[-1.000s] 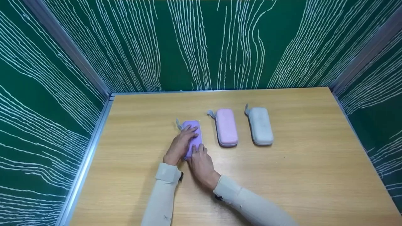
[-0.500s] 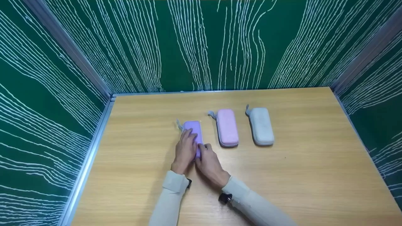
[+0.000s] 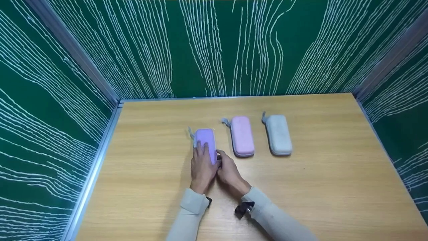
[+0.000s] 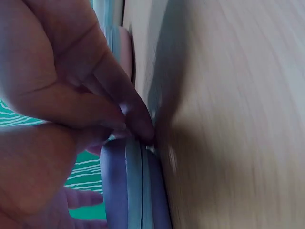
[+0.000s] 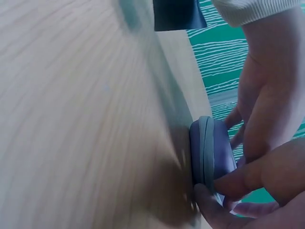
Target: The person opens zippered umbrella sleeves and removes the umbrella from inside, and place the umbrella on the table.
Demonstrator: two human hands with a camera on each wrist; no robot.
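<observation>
Three cases are carried by the surface [image 3: 317, 184]. At left, the purple case [image 3: 206, 135] is partly covered at its near end by the left grip [image 3: 202, 167], whose fingers are extended across its top. Just right, its seam is pinched by thumb and finger of the right grip [image 3: 230, 172]; any pull between them is hidden. Beyond, apart, the pink case [image 3: 242, 136] is seen, then the grey case [image 3: 280, 135].

three cases [image 3: 207, 136] lie side by side on the table [image 3: 334, 187].
</observation>
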